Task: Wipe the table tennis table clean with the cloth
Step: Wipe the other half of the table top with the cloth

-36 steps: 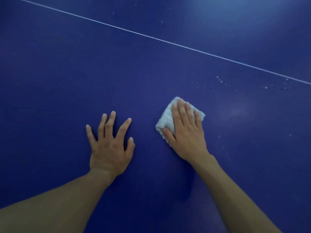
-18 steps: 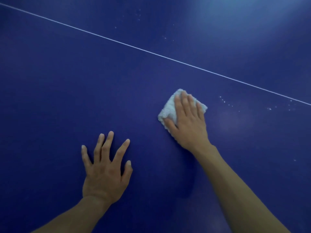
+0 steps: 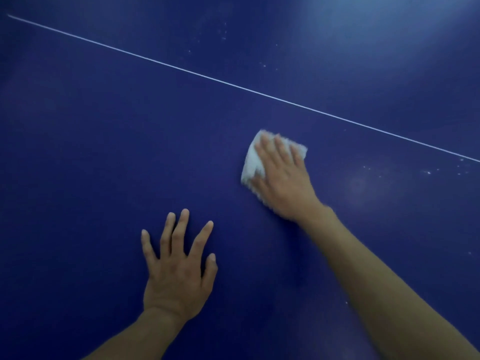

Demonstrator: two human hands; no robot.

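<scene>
Half the cloth (image 3: 250,165) beneath the blurred right hand (image 3: 283,179).

Table (image 3: 104,152): dark blue top fills the frame, with a thin white line (image 3: 181,69) running diagonally from upper left to the right edge and a light glare (image 3: 389,27) at upper right. On it: white cloth (image 3: 250,165) just right of centre, below the line and clear of it, right hand (image 3: 283,178) flat on top, blurred; left hand (image 3: 176,276) palm-down, fingers spread, lower centre, apart from the cloth. White specks (image 3: 428,172) near the right edge under the line, a few more above it at upper centre.
</scene>
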